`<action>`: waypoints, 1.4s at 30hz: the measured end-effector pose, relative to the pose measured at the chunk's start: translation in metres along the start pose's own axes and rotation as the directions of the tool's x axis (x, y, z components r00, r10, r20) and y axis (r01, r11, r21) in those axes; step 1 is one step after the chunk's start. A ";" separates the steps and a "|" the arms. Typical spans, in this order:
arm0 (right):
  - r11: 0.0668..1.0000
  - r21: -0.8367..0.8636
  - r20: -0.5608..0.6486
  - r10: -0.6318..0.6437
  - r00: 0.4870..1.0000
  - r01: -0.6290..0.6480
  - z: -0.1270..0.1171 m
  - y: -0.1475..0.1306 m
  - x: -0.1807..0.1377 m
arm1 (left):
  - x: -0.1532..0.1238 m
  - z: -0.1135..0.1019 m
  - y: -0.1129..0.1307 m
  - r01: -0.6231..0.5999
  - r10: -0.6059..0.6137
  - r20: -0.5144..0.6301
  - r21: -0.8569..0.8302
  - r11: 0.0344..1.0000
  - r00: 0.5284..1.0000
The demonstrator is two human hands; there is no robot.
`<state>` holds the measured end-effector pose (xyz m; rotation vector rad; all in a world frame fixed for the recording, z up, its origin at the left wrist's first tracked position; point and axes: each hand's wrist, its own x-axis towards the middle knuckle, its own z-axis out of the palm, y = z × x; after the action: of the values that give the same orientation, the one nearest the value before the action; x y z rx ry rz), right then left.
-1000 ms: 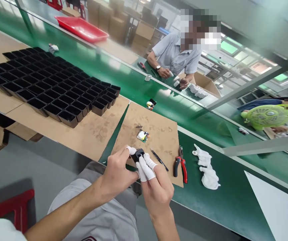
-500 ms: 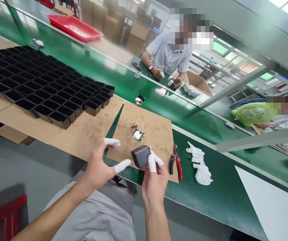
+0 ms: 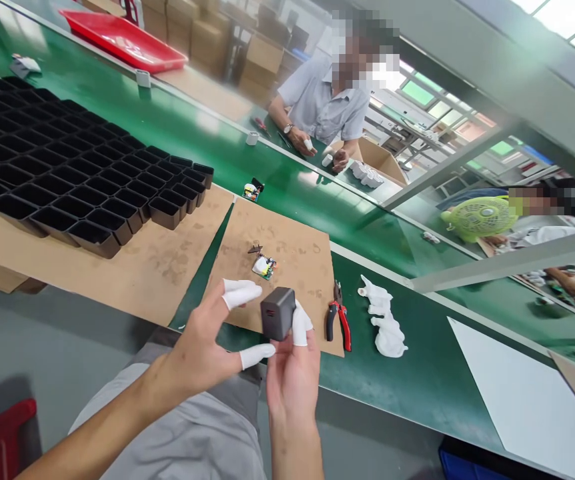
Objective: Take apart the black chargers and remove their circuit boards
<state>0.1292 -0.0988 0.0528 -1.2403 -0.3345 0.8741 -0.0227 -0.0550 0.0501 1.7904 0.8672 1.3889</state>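
Observation:
My right hand [image 3: 292,370] holds a small black charger housing [image 3: 277,313] upright between fingertips capped with white finger cots. Just to its left, my left hand [image 3: 207,347] has its fingers spread and holds nothing; its cot-covered thumb and forefinger are close to the housing without touching it. Both hands hover over the near edge of a brown cardboard mat [image 3: 287,247]. On that mat lie a small green and white circuit board [image 3: 263,267] and a tiny metal part [image 3: 254,250].
Red-handled cutters [image 3: 338,319] and a pile of white finger cots [image 3: 382,323] lie right of the mat on the green belt [image 3: 417,380]. A large black compartment tray [image 3: 67,173] sits left on cardboard. Across the belt a person in a grey shirt [image 3: 325,100] works; a green fan [image 3: 477,217] stands right.
One second ago both hands pinched the housing together. My left hand then let go and opened, and now its fingers are back close beside the housing, which my right hand holds up.

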 end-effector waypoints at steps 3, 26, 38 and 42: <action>0.941 -0.207 -0.014 -0.275 0.961 0.267 -0.003 0.011 -0.002 | -0.001 0.009 -0.004 -0.053 0.053 0.039 -0.004 0.999 0.998; 0.001 -0.369 0.772 -0.557 0.307 0.929 -0.024 0.021 0.016 | -0.015 0.020 -0.043 0.120 -0.146 0.070 0.292 0.949 0.987; -0.045 -0.283 0.848 -0.478 0.228 0.958 -0.025 -0.009 0.016 | -0.006 0.015 -0.023 0.075 -0.096 0.061 0.282 0.957 0.994; -0.023 -0.278 0.859 -0.453 0.238 0.960 -0.026 0.009 0.027 | -0.007 0.018 -0.033 0.152 -0.185 0.080 0.313 0.937 0.979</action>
<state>0.1599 -0.0963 0.0301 -1.2555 -2.0028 -0.1359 -0.0090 -0.0454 0.0152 1.9469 1.1995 1.0815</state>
